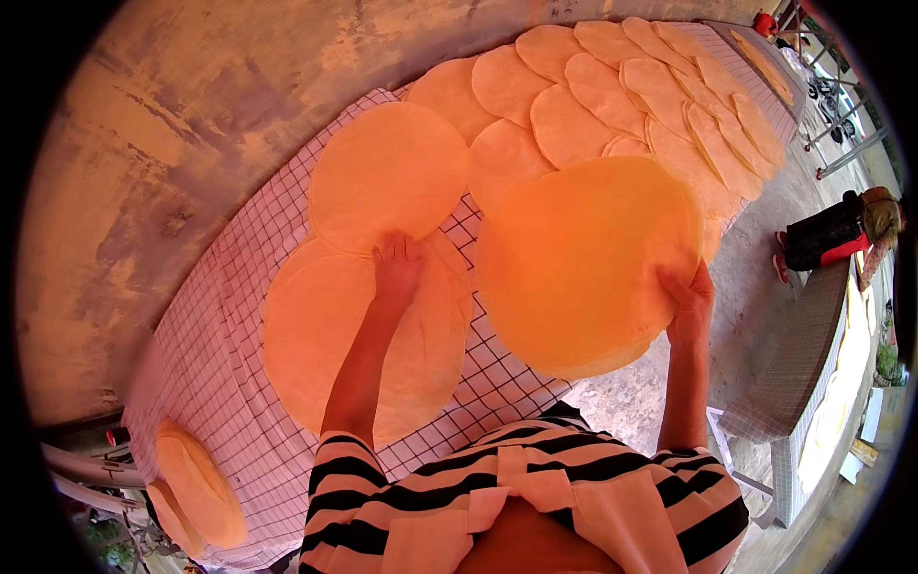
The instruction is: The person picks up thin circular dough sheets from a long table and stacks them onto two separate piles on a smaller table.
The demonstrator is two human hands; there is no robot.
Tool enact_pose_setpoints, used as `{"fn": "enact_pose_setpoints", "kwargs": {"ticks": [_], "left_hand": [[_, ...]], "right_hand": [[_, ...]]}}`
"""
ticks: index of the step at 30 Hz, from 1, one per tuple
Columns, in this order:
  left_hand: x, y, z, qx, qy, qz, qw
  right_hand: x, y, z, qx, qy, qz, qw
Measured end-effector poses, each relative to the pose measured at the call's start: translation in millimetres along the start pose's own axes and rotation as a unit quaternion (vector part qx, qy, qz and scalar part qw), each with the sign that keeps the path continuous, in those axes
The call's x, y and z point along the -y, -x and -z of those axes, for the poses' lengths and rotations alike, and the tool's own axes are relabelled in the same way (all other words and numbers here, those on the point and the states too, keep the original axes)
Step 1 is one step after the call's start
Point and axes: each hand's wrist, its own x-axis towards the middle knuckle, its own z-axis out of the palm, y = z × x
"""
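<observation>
A striped shirt [535, 497] fills the bottom. The left hand [397, 268] presses flat on an orange sheet [316, 335] on the gridded rack [220, 316]. The right hand [690, 306] grips a stack of sheets [574, 258] overhanging the rack's near edge, above open ground.

My right hand [690, 304] grips a stack of thin round orange sheets [583, 263] by its right edge, held tilted above the checked drying rack [239, 402]. My left hand [397, 268] presses flat on another orange sheet [316, 344] lying on the rack, overlapping its neighbour [387, 172].
</observation>
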Motion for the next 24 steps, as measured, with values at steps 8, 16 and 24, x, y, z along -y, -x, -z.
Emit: {"fn": "enact_pose_setpoints", "kwargs": {"ticks": [8, 16, 24], "left_hand": [[22, -44, -1, -0.060, -0.080, -0.069, 0.993], [126, -177, 162, -0.156, 0.038, 0.068, 0.985], [103, -149, 99, -0.260, -0.069, -0.041, 0.962]], "right_hand": [[50, -32, -7, -0.008, 0.007, 0.045, 0.999], [61, -52, -23, 0.024, 0.002, 0.041, 0.999], [76, -45, -21, 0.024, -0.026, 0.034, 0.999]]}}
